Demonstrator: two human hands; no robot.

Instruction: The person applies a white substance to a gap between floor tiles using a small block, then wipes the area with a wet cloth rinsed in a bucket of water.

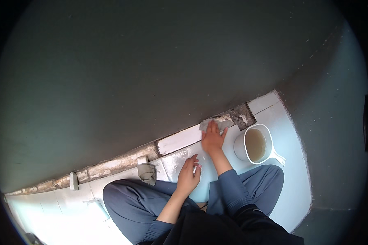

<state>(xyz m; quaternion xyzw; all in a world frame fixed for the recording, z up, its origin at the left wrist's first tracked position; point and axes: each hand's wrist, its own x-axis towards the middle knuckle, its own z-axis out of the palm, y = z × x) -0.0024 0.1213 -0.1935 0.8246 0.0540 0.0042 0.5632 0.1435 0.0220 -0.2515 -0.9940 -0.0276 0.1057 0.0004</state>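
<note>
My right hand [212, 141] presses a grey cloth [203, 126] onto the white tile strip [182, 140] at the foot of the dark wall. The cloth sticks out on both sides of its fingers. My left hand [188, 177] hovers near my lap with loosely bent fingers apart and nothing in them. To the right of my right hand stands a white dipper [239, 148] with a handle, holding murky brownish water [255, 145]. A second grey cloth [147, 174] lies crumpled left of my left hand, against a small pale block [142, 160].
Bare, rough masonry [114, 162] runs along the wall base left of the strip. A broken patch [243, 116] lies at its right end. Another pale block [73, 181] leans farther left. My bent knees [270, 175] rest on the white tiled floor [292, 185], close to the dipper.
</note>
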